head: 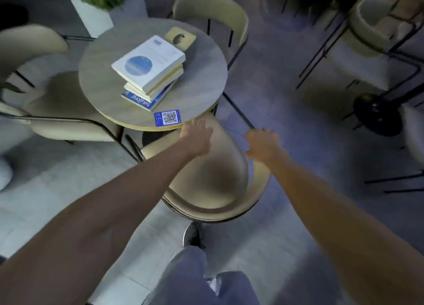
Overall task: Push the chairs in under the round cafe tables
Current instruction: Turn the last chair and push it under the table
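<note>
A round grey cafe table (202, 84) stands ahead of me. The nearest cream chair (213, 180) has its curved back towards me and the front of its seat under the table's edge. My left hand (197, 137) hovers over the seat by the table rim, fingers apart and holding nothing. To the right of the seat, my right hand (263, 144) has its fingers curled at the end of a thin black frame rod (238, 111); blur hides whether it grips the rod. A second cream chair (57, 102) sits left of the table, and a third (215, 13) behind it.
A stack of books (149, 72), a blue QR card (167, 118) and a wooden coaster (180, 38) lie on the table. A white planter (91, 15) stands behind it. More chairs (371, 29) and a black table base (376, 114) are at the right. My leg and shoe (191, 235) are behind the nearest chair.
</note>
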The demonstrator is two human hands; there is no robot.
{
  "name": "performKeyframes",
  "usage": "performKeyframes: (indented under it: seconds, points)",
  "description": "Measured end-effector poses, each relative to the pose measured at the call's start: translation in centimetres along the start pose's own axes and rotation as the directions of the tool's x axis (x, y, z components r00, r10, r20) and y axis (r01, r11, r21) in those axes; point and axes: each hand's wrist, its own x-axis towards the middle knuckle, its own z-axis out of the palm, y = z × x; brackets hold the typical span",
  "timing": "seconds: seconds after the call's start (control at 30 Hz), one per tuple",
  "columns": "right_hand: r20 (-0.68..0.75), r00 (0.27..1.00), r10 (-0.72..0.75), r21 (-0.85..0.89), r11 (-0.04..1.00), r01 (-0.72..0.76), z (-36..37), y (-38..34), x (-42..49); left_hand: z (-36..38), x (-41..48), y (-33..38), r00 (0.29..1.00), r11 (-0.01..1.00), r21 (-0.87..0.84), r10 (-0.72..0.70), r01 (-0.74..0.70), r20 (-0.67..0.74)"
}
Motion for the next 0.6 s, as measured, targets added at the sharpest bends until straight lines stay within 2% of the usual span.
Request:
performKeyframes:
  seconds: [0.1, 0.23, 0.43, 0.6]
  points:
    - [-0.028, 0.996, -0.086, -0.066, 0.994, 0.085, 0.5, 1.1, 1.1, 0.3, -0.9, 0.6, 0.997, 0.997, 0.012, -0.072, 0.071, 0.026]
    - [0.014, 0.978, -0.21, -0.118, 0.97, 0.21, 1.5, 2.3, 2.6, 1.5, -2.5, 1.8, 0.973, 0.975, -0.015, -0.219, 0.221, 0.08]
    - [0.024, 0.906, -0.422, -0.225, 0.881, 0.416, 3.6, 4.1, 3.7, 3.7, -5.6, 5.3, 0.866, 0.871, -0.067, -0.472, 0.487, 0.165]
    - [0.063, 0.842, -0.536, -0.264, 0.805, 0.532, 7.6, 5.4, 1.1, 6.6, -9.3, 11.6, 0.823, 0.809, -0.175, -0.524, 0.562, 0.22]
